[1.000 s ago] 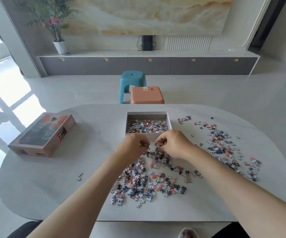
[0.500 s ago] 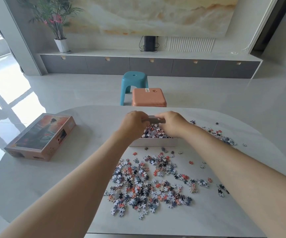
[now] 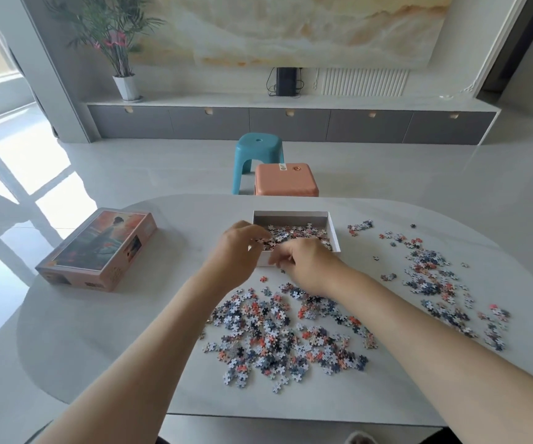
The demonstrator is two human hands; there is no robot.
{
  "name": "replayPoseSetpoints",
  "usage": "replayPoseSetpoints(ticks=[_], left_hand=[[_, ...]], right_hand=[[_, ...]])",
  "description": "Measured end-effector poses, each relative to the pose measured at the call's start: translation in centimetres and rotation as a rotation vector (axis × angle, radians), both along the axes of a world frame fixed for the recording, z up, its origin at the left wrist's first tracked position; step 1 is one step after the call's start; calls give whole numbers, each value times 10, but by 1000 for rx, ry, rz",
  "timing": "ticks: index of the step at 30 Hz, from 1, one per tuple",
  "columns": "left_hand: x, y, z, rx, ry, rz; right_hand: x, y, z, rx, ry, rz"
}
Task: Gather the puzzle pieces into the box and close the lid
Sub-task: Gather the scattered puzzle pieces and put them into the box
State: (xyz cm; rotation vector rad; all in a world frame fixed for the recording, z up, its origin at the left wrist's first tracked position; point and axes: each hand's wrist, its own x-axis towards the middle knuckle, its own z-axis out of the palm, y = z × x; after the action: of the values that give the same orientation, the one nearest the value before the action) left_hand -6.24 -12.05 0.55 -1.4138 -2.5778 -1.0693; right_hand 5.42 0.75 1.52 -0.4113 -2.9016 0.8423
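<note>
The box [image 3: 291, 215], a shallow white tray, sits open near the far middle of the desk [image 3: 105, 331] with a layer of puzzle pieces [image 3: 297, 232] inside. The left hand [image 3: 238, 251] is over the box's near left corner, fingers bent and drawn toward the thumb. Pieces show at its fingertips, but I cannot tell whether it is pinching them. The right hand [image 3: 307, 262] is just in front of the box's near wall, fingers curled downward. Whether it holds anything is hidden.

A large loose heap of pieces [image 3: 284, 334] lies between the forearms, nearer the person than the box. A second spread [image 3: 435, 277] trails along the right side of the desk, and a small cluster [image 3: 359, 225] lies just right of the box. The lid [image 3: 98, 248], printed with a picture of a figure, lies well apart on the left.

The desk is pale, with rounded ends. Beyond it stand an orange stool [image 3: 286, 182] and a blue stool [image 3: 257, 153] on a glossy light floor. A long grey cabinet [image 3: 291, 125] runs along the back wall, with a potted plant [image 3: 121, 43] on its left end.

The print on the lid's side and the stool's small sticker are too small to read.
</note>
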Motion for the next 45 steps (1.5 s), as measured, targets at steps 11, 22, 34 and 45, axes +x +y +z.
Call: replayPoseSetpoints(ticks=[11, 22, 34, 45], left_hand=[[17, -70, -26, -647, -67, -5], [5, -57, -26, -419, -112, -55], [20, -30, -36, -388, -64, -34], [14, -11, -25, -188, -260, 18]], right_hand=[[-4, -39, -20, 178, -413, 195], [5, -16, -22, 134, -307, 39], [-10, -28, -28, 37, -229, -55], [-8, 0, -19, -208, -42, -174]])
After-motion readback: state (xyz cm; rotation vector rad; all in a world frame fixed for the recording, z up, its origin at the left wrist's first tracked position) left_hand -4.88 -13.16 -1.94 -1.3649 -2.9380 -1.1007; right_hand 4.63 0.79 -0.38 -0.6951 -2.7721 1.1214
